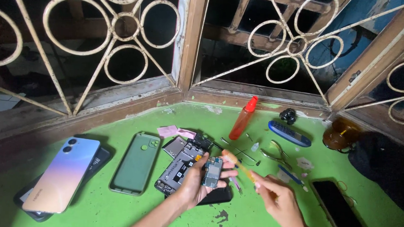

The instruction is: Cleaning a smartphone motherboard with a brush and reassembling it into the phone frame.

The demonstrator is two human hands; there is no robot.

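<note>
My left hand (pixel 197 181) holds a small phone circuit board (pixel 212 171) upright between thumb and fingers, just above an opened phone frame (pixel 178 167) lying on the green table (pixel 112 211). My right hand (pixel 278 200) grips a thin yellow-handled screwdriver (pixel 239 165), its tip pointing up-left toward the board. A dark phone part (pixel 218 196) lies under my left hand.
A green phone case (pixel 136 163) and a pastel-backed phone (pixel 63 173) on a dark phone lie at left. An orange spray bottle (pixel 243 118), blue tool (pixel 289 133), tweezers (pixel 274 153), amber jar (pixel 341 134) and black screen (pixel 343 213) sit at right. Window grilles stand behind.
</note>
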